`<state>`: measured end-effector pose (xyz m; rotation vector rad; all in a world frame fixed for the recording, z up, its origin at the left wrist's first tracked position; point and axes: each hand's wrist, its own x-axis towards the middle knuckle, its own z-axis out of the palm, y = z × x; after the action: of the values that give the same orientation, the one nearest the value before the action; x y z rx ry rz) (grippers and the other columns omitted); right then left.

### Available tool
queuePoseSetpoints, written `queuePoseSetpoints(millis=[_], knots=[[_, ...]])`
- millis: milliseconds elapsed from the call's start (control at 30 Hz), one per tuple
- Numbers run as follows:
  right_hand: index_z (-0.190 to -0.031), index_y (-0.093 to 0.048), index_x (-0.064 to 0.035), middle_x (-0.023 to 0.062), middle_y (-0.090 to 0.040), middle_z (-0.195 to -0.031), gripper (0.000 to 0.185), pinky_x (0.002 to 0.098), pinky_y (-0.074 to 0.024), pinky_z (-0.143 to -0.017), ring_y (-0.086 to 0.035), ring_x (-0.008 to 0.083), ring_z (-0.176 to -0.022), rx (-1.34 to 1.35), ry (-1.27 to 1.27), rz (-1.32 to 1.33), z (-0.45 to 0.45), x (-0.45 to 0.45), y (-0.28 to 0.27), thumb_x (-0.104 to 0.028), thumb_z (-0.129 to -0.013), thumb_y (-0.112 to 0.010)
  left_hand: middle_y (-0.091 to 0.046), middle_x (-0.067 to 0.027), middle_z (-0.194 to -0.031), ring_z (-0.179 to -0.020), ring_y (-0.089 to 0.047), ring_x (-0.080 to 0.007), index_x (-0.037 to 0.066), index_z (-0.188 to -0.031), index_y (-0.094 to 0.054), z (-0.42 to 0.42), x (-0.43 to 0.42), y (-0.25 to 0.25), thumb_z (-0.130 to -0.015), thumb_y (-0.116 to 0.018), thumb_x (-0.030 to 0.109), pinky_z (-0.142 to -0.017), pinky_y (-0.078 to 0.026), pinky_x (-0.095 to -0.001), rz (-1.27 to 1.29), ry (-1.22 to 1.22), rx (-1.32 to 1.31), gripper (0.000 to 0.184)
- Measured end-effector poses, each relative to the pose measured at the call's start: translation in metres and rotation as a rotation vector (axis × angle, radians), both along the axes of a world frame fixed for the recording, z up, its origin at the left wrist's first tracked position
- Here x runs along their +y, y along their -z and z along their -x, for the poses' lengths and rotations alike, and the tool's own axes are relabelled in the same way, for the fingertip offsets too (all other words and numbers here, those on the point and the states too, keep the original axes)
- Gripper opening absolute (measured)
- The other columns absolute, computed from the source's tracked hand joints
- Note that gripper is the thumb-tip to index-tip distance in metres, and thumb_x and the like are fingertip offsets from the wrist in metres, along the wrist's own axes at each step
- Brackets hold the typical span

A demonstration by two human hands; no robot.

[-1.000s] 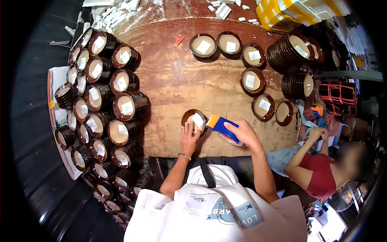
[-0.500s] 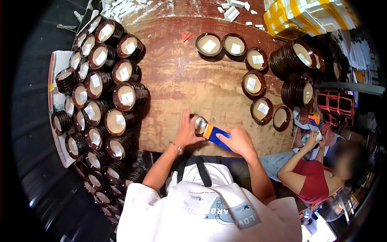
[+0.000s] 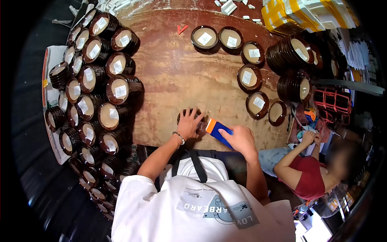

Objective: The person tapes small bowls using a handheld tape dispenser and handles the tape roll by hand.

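My left hand (image 3: 188,124) rests palm down with spread fingers over a round dark-rimmed piece (image 3: 180,116) on the table, hiding most of it. In my right hand (image 3: 240,141) is a blue tool with an orange end (image 3: 221,133), its exact kind unclear. The orange end points at my left fingers, and something clear and shiny, like film, shows between them. Further off lie several round brown-rimmed pieces with beige faces, most with a white label, such as one round piece (image 3: 204,37) at the back.
Stacks of the same round pieces (image 3: 119,89) crowd the left side, with more stacks (image 3: 291,54) at right. A yellow-taped white box (image 3: 288,18) stands at back right. A red V-shaped bit (image 3: 182,29) lies on the wooden table (image 3: 169,72). Another person (image 3: 310,177) sits at right.
My left hand has gone from gripping the piece at its side to lying spread over it. The tool's orange end now sits slightly apart from the piece. The whole view has shifted slightly.
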<state>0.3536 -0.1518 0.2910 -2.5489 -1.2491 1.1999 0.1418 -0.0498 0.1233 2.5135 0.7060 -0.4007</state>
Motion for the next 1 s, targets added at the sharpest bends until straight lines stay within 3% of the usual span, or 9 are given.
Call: queuePoseSetpoints(millis=[100,200,267,533,700,767,867,1000], knots=[[-0.086,-0.076,-0.0015,0.0229,-0.066,-0.067,0.047,0.0457,-0.0527,-0.066,-0.068,0.0394,-0.065,0.124,-0.014,0.001,-0.011,0.000,0.002,-0.049,-0.088,-0.070,-0.041,-0.0207,-0.152,-0.138,-0.039,-0.0439,0.028,-0.152,-0.044,0.011,0.003,0.004,-0.051,-0.096,0.038,-0.112,-0.033,-0.0593,-0.004,-0.081,-0.066,0.114],[-0.093,-0.077,-0.0016,0.0238,-0.067,-0.071,0.046,0.0450,-0.0524,-0.066,-0.067,0.0399,-0.067,0.146,0.018,-0.037,-0.021,-0.010,0.017,-0.047,-0.089,-0.071,-0.039,-0.0243,-0.155,-0.141,-0.035,-0.0482,0.031,-0.156,-0.040,0.013,0.003,0.009,-0.050,-0.096,0.044,-0.114,-0.029,-0.0616,0.028,-0.226,-0.078,0.121],[-0.105,-0.077,-0.0065,0.0230,-0.071,-0.084,0.044,0.0463,-0.0545,-0.074,-0.069,0.0427,-0.080,0.217,-0.133,-0.083,-0.043,-0.014,0.025,-0.047,-0.088,-0.072,-0.039,-0.0247,-0.155,-0.142,-0.035,-0.0484,0.031,-0.157,-0.040,0.015,0.003,0.009,-0.050,-0.095,0.045,-0.114,-0.029,-0.0626,0.018,-0.206,-0.088,0.121],[-0.112,-0.075,-0.0048,0.0237,-0.072,-0.088,0.049,0.0450,-0.0541,-0.075,-0.068,0.0428,-0.080,0.369,-0.334,-0.066,-0.096,-0.026,0.095,-0.047,-0.088,-0.074,-0.038,-0.0255,-0.155,-0.139,-0.036,-0.0474,0.029,-0.158,-0.039,0.017,0.003,0.018,-0.051,-0.091,0.052,-0.111,-0.029,-0.0620,-0.017,-0.140,-0.080,0.121],[-0.118,-0.075,-0.0083,0.0246,-0.073,-0.089,0.050,0.0477,-0.0549,-0.080,-0.069,0.0413,-0.082,0.350,-0.404,-0.023,-0.098,-0.030,0.154,-0.049,-0.090,-0.071,-0.040,-0.0243,-0.148,-0.134,-0.037,-0.0459,0.026,-0.152,-0.047,0.015,0.004,0.022,-0.050,-0.090,0.050,-0.106,-0.031,-0.0596,-0.029,-0.129,-0.114,0.114],[-0.112,-0.076,-0.0045,0.0261,-0.073,-0.092,0.052,0.0492,-0.0546,-0.084,-0.070,0.0425,-0.086,0.340,-0.345,0.028,-0.085,-0.032,0.182,-0.051,-0.090,-0.069,-0.041,-0.0237,-0.147,-0.133,-0.037,-0.0456,0.026,-0.151,-0.048,0.016,0.006,0.024,-0.049,-0.091,0.050,-0.105,-0.031,-0.0591,-0.026,-0.111,-0.118,0.113],[-0.099,-0.075,0.0028,0.0262,-0.073,-0.093,0.056,0.0493,-0.0545,-0.086,-0.070,0.0427,-0.091,0.256,-0.460,0.044,-0.065,-0.018,0.195,-0.052,-0.090,-0.069,-0.041,-0.0230,-0.146,-0.133,-0.037,-0.0451,0.027,-0.151,-0.048,0.018,0.014,0.025,-0.050,-0.090,0.049,-0.105,-0.032,-0.0591,0.013,-0.078,-0.120,0.111],[-0.099,-0.076,0.0006,0.0249,-0.073,-0.093,0.053,0.0495,-0.0546,-0.086,-0.071,0.0414,-0.091,0.236,-0.403,0.059,-0.052,-0.014,0.195,-0.051,-0.089,-0.070,-0.041,-0.0223,-0.145,-0.131,-0.038,-0.0449,0.025,-0.149,-0.051,0.016,0.012,0.025,-0.048,-0.091,0.047,-0.105,-0.031,-0.0579,0.025,-0.072,-0.168,0.111]])
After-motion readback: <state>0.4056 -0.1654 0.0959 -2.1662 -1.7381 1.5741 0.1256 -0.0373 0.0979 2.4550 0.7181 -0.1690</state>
